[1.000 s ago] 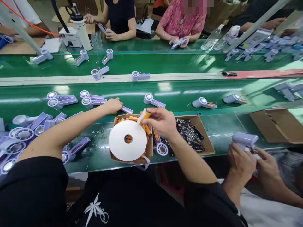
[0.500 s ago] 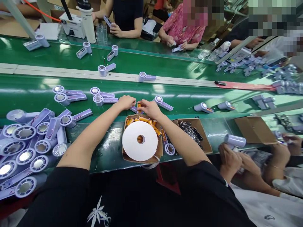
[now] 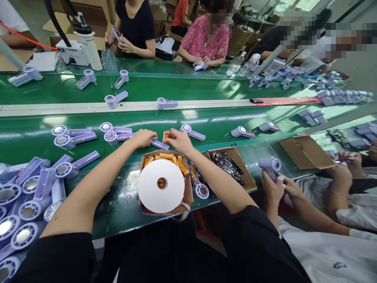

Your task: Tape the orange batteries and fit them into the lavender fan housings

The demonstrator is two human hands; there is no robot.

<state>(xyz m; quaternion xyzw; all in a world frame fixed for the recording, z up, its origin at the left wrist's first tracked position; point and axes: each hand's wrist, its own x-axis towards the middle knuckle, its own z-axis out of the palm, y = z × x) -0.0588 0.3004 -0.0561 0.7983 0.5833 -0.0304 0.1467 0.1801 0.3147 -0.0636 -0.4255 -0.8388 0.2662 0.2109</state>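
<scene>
Along the near side of the green belt [image 3: 218,120], both my hands are busy! My left hand [image 3: 144,138] grips a lavender casing [image 3: 160,144], its far end hidden behind my curled fingers, the trough-like handle poking out to the right. And my right hand [image 3: 180,140] has an orange battery [image 3: 166,136] pinched between thumb and fingers, roughly upright, right by the tip of that handle; whether the two touch, I cannot tell.

Just below, on the bench [image 3: 123,204], sits a cardboard box [image 3: 189,192] of loose batteries [image 3: 183,166], a big white roll [image 3: 149,192] lying across its top. Right beside it, a spare casing [image 3: 202,191] lies with its round head towards me, and next comes an open carton [image 3: 250,181] of small black parts [image 3: 225,163]. Over on my left, a heap of casings [image 3: 28,212] crowds in, while off to the right a co-worker's hand [image 3: 272,190] holds up a matching casing [image 3: 268,163], head uppermost.
</scene>
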